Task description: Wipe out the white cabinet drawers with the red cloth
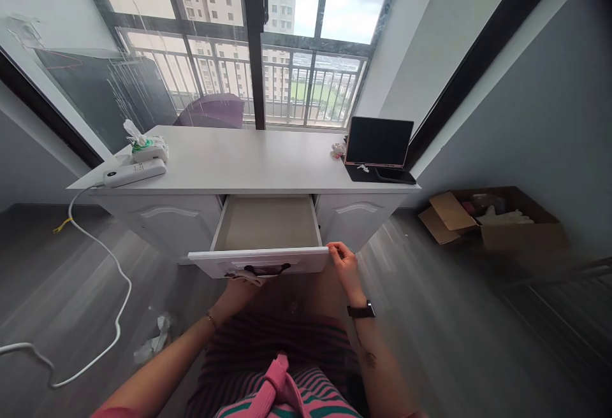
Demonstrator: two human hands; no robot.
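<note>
A white drawer (268, 223) is pulled out from the middle of the white cabinet, and its inside shows a bare beige bottom. On its front panel is a dark curved handle (268, 271). My left hand (240, 292) is low against the front panel by the handle's left end, closed on a pale pinkish cloth (252, 276); most of its fingers are hidden. At the panel's right end, my right hand (343, 264) pinches the top corner between thumb and fingers.
On the white cabinet top (248, 157) are a tissue pack (150, 149), a white power strip (134, 173) and a propped tablet (379, 142). The strip's cord (122, 271) trails over the floor at left, near crumpled plastic (155, 339). An open cardboard box (516, 233) stands at right.
</note>
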